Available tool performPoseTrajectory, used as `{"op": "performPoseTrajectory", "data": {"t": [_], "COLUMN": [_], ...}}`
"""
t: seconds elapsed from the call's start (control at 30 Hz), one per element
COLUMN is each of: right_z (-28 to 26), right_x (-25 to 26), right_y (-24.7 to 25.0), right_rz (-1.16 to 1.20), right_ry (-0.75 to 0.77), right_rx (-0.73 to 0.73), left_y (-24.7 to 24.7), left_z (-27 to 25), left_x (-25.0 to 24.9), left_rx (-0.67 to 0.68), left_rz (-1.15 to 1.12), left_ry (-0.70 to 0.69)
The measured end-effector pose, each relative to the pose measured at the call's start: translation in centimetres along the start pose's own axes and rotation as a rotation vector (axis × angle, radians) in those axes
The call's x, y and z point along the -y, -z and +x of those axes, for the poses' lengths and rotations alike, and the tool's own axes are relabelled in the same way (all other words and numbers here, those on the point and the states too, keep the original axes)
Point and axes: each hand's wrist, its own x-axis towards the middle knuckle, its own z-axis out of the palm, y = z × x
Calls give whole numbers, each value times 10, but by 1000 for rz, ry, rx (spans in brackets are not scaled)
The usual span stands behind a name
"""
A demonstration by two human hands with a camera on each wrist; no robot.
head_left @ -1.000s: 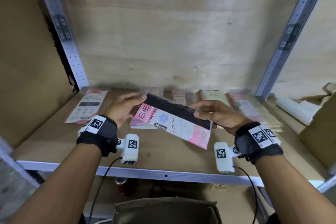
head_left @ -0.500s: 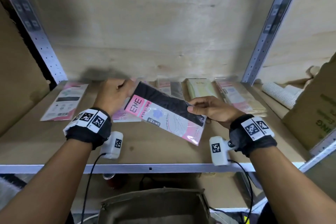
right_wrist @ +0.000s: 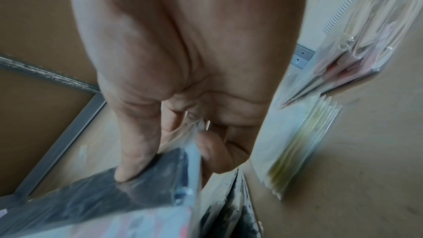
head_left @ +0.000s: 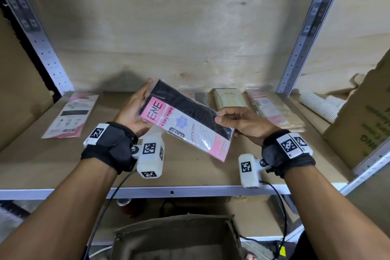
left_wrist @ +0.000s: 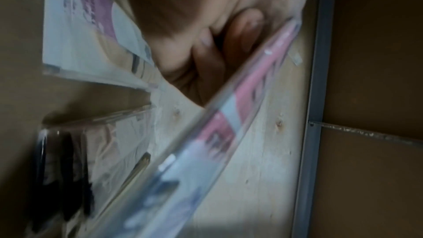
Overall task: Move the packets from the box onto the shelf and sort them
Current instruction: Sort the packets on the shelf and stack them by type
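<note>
I hold a pink, white and black stocking packet in the air over the wooden shelf, slanted with its left end higher. My left hand cups that upper left end, fingers behind it. My right hand pinches the right edge, thumb on top. The left wrist view shows the packet edge-on against my fingers. In the right wrist view my thumb presses on the black part of the packet. The box sits below the shelf, between my forearms.
Packets lie on the shelf: one pink at the left, a dark one, a yellow-green stack and a pink-beige stack along the back. Metal uprights flank the bay. A cardboard box and ribbed white roll stand right.
Both hands kept hold of the packet and raised its left end, so it slants more steeply. My left hand turned its palm toward the packet. My head view shifted.
</note>
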Motion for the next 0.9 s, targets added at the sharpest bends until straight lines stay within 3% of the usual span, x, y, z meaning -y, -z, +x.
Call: {"op": "performPoseTrajectory", "data": {"t": [0.1,0.23,0.3,0.4,0.53,0.73,0.83,0.9], "right_z": [0,-1,-2,-6,-7,-6,-5,-5], "right_x": [-1,0,1,1,5,10,11,12], "right_y": [-2,-5,-3,1,0,-9,-18,-22], "right_rz": [-8,5,20,24,21,126,94,101], "right_ry": [-3,-15,-42,-83,-76,-17,-53,-74], "right_rx": [0,-4,-32,-44,-9,52,39,24], "left_y": [-5,-8,-1,11,15,-2,-2,3], "left_z": [-2,-4,-1,-1,-4,-18,-19,-18], "left_x": [2,5,4,4,4,-10,-8,-8], "left_rx": [-34,-154,-231,-345,-429,-258,-170,-221], "left_rz": [11,-21,146,486,696,125,56,25], "left_ry": [-96,-50,-77,-236,-279,-65,5,5]}}
